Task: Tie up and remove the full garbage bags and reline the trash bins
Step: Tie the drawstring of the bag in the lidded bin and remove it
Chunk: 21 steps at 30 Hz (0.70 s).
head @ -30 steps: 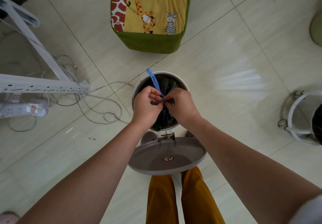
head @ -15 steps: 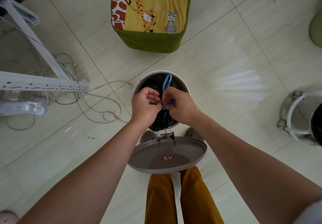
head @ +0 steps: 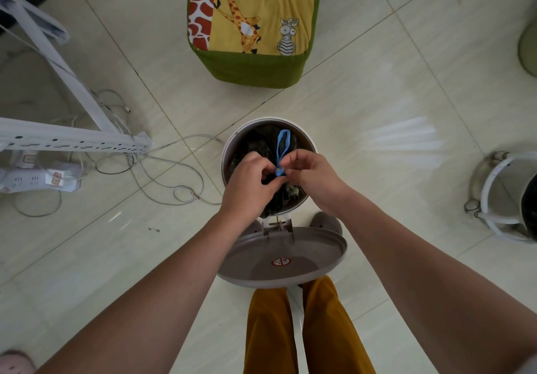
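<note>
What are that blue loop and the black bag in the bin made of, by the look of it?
Blue drawstring loop: seemingly thin plastic tape, flat and smooth, holding a floppy loop. Garbage bag: apparently thin plastic film, black, crinkled and faintly glossy. Trash bin: probably moulded plastic, smooth matte rim.

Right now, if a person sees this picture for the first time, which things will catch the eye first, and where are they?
In the centre, the left hand and the right hand pinch a bright blue drawstring over the black garbage bag inside the round trash bin, whose lid hangs open toward the person. At the top stands a yellow and green giraffe-print cushion; white cables sprawl at left.
</note>
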Available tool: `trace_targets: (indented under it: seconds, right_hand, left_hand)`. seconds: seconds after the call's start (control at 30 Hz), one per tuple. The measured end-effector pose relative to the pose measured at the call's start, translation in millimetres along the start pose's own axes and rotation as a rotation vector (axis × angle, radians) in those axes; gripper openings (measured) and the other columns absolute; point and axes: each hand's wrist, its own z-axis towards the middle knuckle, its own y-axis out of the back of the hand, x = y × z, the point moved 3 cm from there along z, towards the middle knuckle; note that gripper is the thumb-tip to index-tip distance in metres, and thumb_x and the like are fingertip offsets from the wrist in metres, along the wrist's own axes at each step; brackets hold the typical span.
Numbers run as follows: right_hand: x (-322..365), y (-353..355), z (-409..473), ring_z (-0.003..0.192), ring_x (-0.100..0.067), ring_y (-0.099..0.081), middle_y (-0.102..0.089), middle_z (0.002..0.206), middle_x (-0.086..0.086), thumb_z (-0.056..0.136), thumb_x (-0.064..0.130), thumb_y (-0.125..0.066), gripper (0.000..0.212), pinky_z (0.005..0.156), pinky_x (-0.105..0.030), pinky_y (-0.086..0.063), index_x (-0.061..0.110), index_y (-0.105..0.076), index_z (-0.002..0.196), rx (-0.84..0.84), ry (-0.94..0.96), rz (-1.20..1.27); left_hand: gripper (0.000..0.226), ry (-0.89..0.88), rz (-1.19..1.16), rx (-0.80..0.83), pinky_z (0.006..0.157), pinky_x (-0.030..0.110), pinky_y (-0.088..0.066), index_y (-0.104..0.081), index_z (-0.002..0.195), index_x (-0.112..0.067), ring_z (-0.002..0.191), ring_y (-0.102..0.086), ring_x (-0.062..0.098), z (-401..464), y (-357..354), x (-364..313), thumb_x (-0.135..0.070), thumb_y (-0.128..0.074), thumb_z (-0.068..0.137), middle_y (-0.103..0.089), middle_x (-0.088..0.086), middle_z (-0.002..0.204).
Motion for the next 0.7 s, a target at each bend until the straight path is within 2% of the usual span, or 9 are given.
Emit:
trace_targets:
  seconds: [0.1,0.17,0.23,0.3,0.37,0.43,0.5,0.6,0.7]
  right_hand:
    - [3,2,1,0.07,-0.008,-0.062,-0.064,0.081,-0.006,0.09,-0.011,-0.054,0.026,0.067,-0.016,-0.049,0.013,-0.06,0.079,-0.003,0.013,-0.054]
    - [5,6,2,0.077,-0.017,-0.064,-0.066,0.084,-0.01,0.087,-0.008,-0.063,0.019,0.074,-0.025,-0.055,0.01,-0.06,0.081,-0.048,0.023,-0.12]
    - [7,11,0,0.079,-0.022,-0.066,-0.068,0.085,-0.015,0.081,-0.006,-0.071,0.015,0.078,-0.032,-0.058,0.006,-0.061,0.082,-0.125,0.048,-0.205]
    - [10,14,-1,0.076,-0.025,-0.066,-0.069,0.082,-0.015,0.078,-0.007,-0.072,0.022,0.075,-0.034,-0.058,0.009,-0.058,0.076,-0.161,0.117,-0.338]
    - [17,14,0,0.076,-0.027,-0.065,-0.066,0.076,-0.012,0.078,-0.013,-0.063,0.037,0.071,-0.036,-0.054,0.019,-0.047,0.068,-0.134,0.224,-0.505]
    - [21,14,4,0.069,-0.027,-0.055,-0.055,0.068,-0.005,0.072,-0.019,-0.049,0.044,0.062,-0.033,-0.046,0.023,-0.037,0.065,-0.063,0.312,-0.648]
    - [19,15,9,0.065,-0.022,-0.045,-0.046,0.065,0.0,0.064,-0.021,-0.041,0.041,0.056,-0.03,-0.036,0.019,-0.035,0.065,-0.018,0.324,-0.745]
    - [3,22,15,0.068,-0.022,-0.046,-0.052,0.07,-0.005,0.067,-0.021,-0.039,0.031,0.056,-0.028,-0.036,0.009,-0.045,0.069,-0.148,0.187,-0.688]
    - [-3,26,15,0.073,-0.022,-0.054,-0.059,0.076,-0.006,0.073,-0.02,-0.04,0.032,0.056,-0.019,-0.043,0.01,-0.052,0.072,-0.241,0.147,-0.599]
  left_hand:
    - [0.018,-0.02,0.104,-0.047,0.056,0.03,-0.046,-0.063,0.079,-0.011,0.068,-0.055,0.015,-2,-1,-3,-0.025,-0.073,0.084,-0.049,-0.005,0.086]
    - [0.023,-0.06,0.147,-0.033,0.05,0.021,-0.033,-0.054,0.073,-0.013,0.062,-0.049,0.013,-4,-1,-5,-0.023,-0.068,0.088,-0.045,-0.005,0.082]
    - [0.028,-0.104,0.139,0.005,0.051,0.019,-0.026,-0.047,0.069,-0.015,0.06,-0.042,0.009,-4,2,-6,-0.018,-0.063,0.091,-0.043,-0.006,0.079]
    - [0.028,-0.142,0.13,0.054,0.054,0.019,-0.028,-0.047,0.067,-0.014,0.06,-0.041,0.008,-5,6,-7,-0.014,-0.062,0.091,-0.043,-0.006,0.078]
    - [0.025,-0.2,0.174,0.093,0.055,0.022,-0.032,-0.052,0.068,-0.009,0.06,-0.042,0.009,-3,13,-6,-0.013,-0.062,0.09,-0.044,-0.004,0.078]
    - [0.023,-0.267,0.245,0.133,0.054,0.027,-0.035,-0.052,0.068,-0.008,0.061,-0.043,0.014,-2,22,-2,-0.011,-0.063,0.089,-0.044,-0.004,0.077]
    - [0.026,-0.282,0.326,0.172,0.054,0.029,-0.033,-0.048,0.066,-0.011,0.062,-0.042,0.017,-1,25,7,-0.009,-0.061,0.088,-0.043,-0.004,0.077]
    - [0.026,-0.214,0.383,0.203,0.054,0.03,-0.032,-0.047,0.067,-0.013,0.064,-0.047,0.021,-1,18,18,-0.011,-0.059,0.09,-0.043,-0.003,0.079]
    - [0.024,-0.167,0.284,0.148,0.055,0.032,-0.041,-0.051,0.069,-0.012,0.065,-0.05,0.019,1,14,24,-0.016,-0.062,0.09,-0.044,-0.006,0.078]
